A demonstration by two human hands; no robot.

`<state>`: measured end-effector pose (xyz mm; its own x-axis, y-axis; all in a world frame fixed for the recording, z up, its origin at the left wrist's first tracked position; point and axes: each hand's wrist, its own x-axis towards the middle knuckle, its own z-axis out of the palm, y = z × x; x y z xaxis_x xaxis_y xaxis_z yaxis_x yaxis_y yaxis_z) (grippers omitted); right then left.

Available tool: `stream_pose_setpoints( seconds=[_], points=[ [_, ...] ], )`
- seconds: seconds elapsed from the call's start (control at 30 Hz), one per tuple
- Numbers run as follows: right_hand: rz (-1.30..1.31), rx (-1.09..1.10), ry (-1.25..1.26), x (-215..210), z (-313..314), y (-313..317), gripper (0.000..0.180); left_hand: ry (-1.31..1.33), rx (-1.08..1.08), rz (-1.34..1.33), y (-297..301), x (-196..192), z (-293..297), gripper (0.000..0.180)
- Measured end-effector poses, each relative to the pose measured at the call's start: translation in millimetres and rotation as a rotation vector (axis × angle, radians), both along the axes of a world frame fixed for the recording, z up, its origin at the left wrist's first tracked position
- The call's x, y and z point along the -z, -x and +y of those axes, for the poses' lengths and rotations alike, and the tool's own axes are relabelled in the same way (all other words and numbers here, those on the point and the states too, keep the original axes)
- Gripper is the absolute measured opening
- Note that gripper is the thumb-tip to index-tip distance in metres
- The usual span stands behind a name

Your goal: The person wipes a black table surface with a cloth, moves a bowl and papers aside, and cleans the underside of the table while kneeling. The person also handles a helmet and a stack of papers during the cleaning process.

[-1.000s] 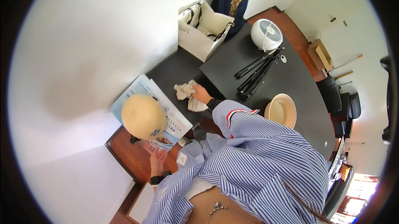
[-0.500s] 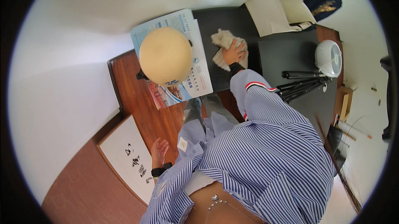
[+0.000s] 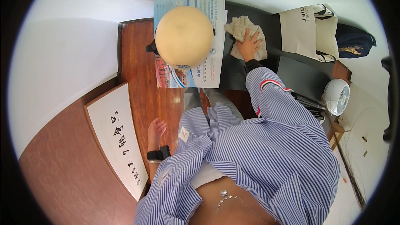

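My right hand [image 3: 248, 46] lies with fingers spread on a crumpled beige cloth [image 3: 258, 53], pressing it against a black tabletop [image 3: 235, 77]. Just left of the cloth, printed sheets [image 3: 214, 75] in blue, white and red lie in a stack. On them rests a smooth, round, cream-coloured dome [image 3: 184, 37] with small black parts at its sides; what it is I cannot tell. Lower down on the left, my left hand [image 3: 156, 130] hangs over the reddish-brown wooden floor [image 3: 139, 66]. Its fingers are loosely bent and hold nothing.
A cream tote bag [image 3: 298, 33] and a dark blue bag [image 3: 354, 41] stand at the far right. Nearer are a white fan [image 3: 336, 96] and a black folded tripod [image 3: 308, 102]. At left, a framed white panel with brush writing [image 3: 110, 120] stands near the wall.
My view has turned, so the tabletop and everything on it sit differently in the picture. The right hand is still on the cloth, its fingers more spread. The left hand remains low and unoccupied.
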<state>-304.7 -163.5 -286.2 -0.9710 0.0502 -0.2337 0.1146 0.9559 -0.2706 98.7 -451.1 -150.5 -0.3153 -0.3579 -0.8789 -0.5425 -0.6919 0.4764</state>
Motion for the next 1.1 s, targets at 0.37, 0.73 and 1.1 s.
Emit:
stream_pose_setpoints(
  seconds=[0.37,0.73,1.1],
  points=[
    [0.176,0.029,0.153,-43,-22,-17,0.075,0.115,0.269,0.140,87,-16,-48,0.038],
    [0.046,0.112,-0.005,4,-16,-21,0.079,0.117,0.347,0.141,104,-24,-72,0.035],
    [-0.423,0.251,1.267,-107,-120,-50,0.075,0.171,0.518,0.190,208,-7,-89,0.059]
  ],
)
